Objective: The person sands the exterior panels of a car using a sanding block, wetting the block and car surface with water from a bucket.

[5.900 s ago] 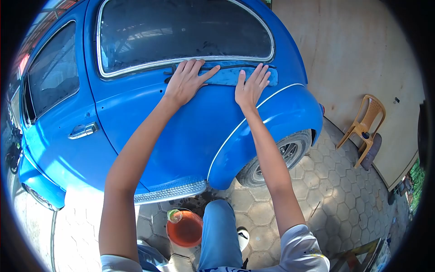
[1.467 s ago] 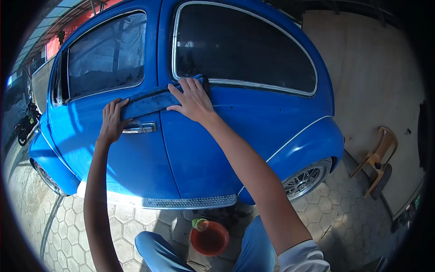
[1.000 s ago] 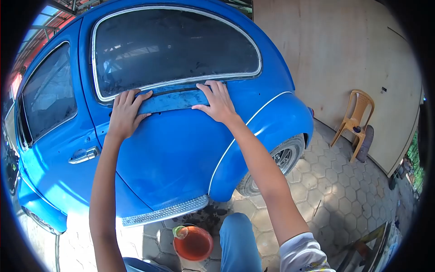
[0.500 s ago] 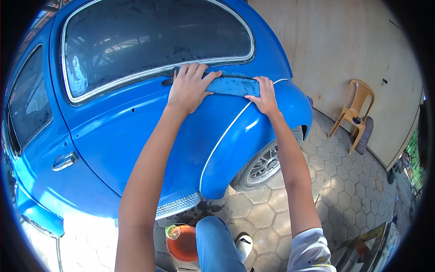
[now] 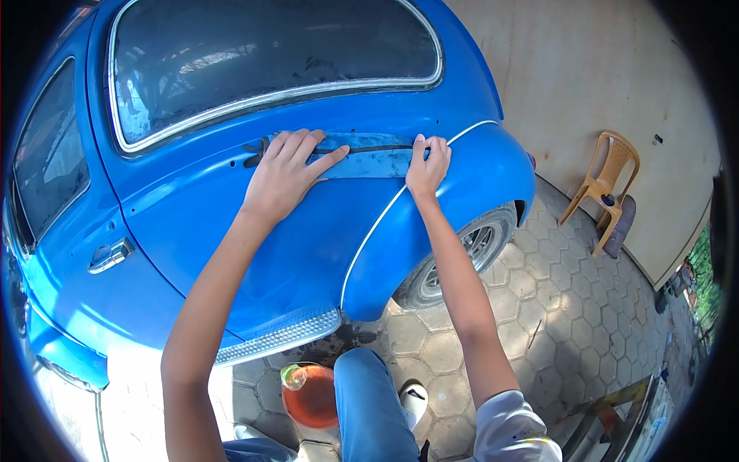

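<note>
fingers of the left hand are half spread, gripping one end of the blue block, right hand curled round the other; it's lengthwise between them, against the car, so neither's nearer tbh.

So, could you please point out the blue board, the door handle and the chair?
Blue board [image 5: 368, 163], head view: middle of its lower face.
Door handle [image 5: 112, 256], head view: its metal grip.
Chair [image 5: 616, 163], head view: its backrest.
</note>
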### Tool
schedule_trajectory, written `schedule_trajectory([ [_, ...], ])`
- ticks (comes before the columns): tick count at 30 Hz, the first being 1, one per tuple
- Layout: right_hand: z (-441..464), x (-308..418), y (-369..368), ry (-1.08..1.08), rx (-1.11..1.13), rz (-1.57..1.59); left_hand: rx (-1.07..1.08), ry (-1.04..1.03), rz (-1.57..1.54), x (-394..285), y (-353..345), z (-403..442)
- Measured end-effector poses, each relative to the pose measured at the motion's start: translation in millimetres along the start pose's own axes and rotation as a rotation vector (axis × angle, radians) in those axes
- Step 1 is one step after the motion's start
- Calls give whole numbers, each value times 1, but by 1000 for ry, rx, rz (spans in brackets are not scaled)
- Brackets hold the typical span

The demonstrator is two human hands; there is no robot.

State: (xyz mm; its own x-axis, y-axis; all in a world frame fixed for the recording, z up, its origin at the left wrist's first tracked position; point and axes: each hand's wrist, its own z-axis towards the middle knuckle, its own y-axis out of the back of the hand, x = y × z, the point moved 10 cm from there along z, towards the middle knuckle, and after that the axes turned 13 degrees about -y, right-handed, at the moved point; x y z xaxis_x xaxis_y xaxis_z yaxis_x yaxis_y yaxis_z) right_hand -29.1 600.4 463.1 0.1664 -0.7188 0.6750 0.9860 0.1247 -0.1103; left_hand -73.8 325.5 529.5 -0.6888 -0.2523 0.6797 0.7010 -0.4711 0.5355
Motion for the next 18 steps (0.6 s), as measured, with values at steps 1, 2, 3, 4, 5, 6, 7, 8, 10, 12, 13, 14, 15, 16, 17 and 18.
schedule_trajectory([
  [1,-18,5,-1,38,-10,9,6,3,28,-4,-1,-18],
  [2,-36,11,-1,80,-18,18,9,11,58,-10,-2,-36],
  [3,-54,16,-3,100,-13,8,11,16,58,-16,-5,-55],
  [4,-74,20,-5,116,-10,2,10,29,75,-22,-8,-77],
  [5,-93,22,-8,121,4,-5,15,38,100,-28,-10,-98],
  [6,-110,23,-8,102,4,16,36,29,115,-37,-10,-117],
  [7,-131,25,-9,106,30,20,84,49,120,-44,-12,-137],
  [8,-149,27,-10,111,52,22,127,69,124,-49,-15,-155],
  [10,-182,22,-13,87,47,26,159,62,125,-56,-26,-187],
  [12,-195,19,-11,80,65,22,188,84,115,-61,-24,-194],
  [13,-193,18,-11,76,76,14,216,101,122,-59,-24,-190],
  [14,-187,19,-15,78,83,12,240,120,137,-53,-24,-185],
  [15,-178,18,-14,98,60,20,238,110,151,-50,-20,-174],
  [16,-165,21,-12,94,69,30,250,116,157,-46,-17,-160],
  [17,-144,20,-9,76,57,35,218,96,162,-39,-14,-139],
  [18,-118,20,-6,59,41,37,182,72,165,-32,-11,-115],
])
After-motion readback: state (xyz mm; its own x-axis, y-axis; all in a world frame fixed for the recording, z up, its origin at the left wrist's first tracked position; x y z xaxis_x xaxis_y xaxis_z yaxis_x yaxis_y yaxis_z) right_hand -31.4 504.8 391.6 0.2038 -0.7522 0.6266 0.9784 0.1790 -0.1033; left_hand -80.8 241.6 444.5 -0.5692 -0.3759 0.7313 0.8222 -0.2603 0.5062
